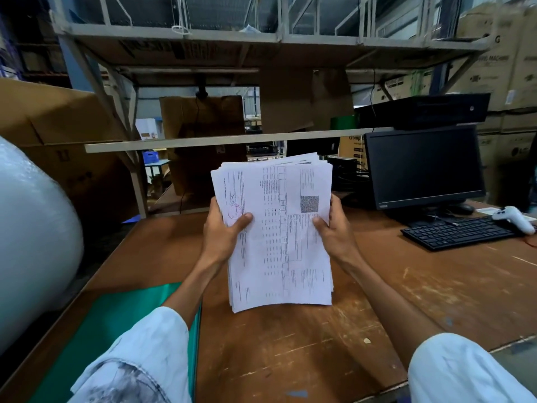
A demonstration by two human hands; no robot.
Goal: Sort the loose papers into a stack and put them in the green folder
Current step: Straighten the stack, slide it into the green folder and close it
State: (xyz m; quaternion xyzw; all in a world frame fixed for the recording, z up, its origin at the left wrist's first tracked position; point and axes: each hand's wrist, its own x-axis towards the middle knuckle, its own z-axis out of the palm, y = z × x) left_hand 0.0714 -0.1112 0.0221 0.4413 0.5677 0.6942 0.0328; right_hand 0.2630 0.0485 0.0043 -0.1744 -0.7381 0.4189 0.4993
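Note:
A stack of printed white papers (276, 237) stands upright above the middle of the wooden table, its bottom edge at or just above the tabletop. My left hand (222, 231) grips its left edge with the thumb across the front sheet. On the opposite edge my right hand (334, 228) holds it the same way. The upper sheets fan out slightly at the top. The green folder (116, 324) lies flat on the table at the lower left, partly under my left sleeve.
A black monitor (422, 167), a black keyboard (456, 232) and a white handheld scanner (515, 218) sit at the right. A large roll of bubble wrap (32, 234) stands left of the table. Cardboard boxes and a metal rack frame stand behind the wooden table (290, 344).

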